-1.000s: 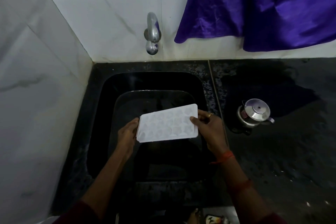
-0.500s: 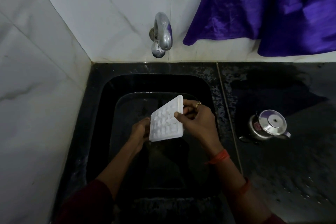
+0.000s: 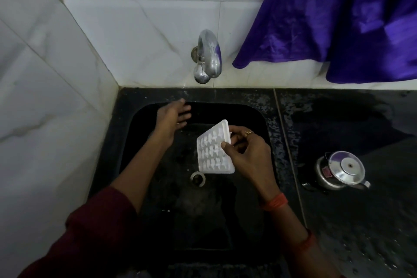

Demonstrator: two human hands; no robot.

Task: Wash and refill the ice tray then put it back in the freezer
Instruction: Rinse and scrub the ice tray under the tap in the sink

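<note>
White plastic, the ice tray [image 3: 214, 147] is tilted on edge over the black sink [image 3: 259, 119], above the drain [image 3: 198, 179]. The right hand [image 3: 248, 153] pinches its right rim, thumb on the cupped face, fingers behind. The left hand [image 3: 172, 115] reaches empty, fingers spread, towards the sink's back rim below the one steel tap [image 3: 207, 56]. The tray's far side is hidden; its cups blur together. One steel kettle [image 3: 340, 170] stands on the wet counter, and one purple cloth [image 3: 338, 18] is cut off above.
</note>
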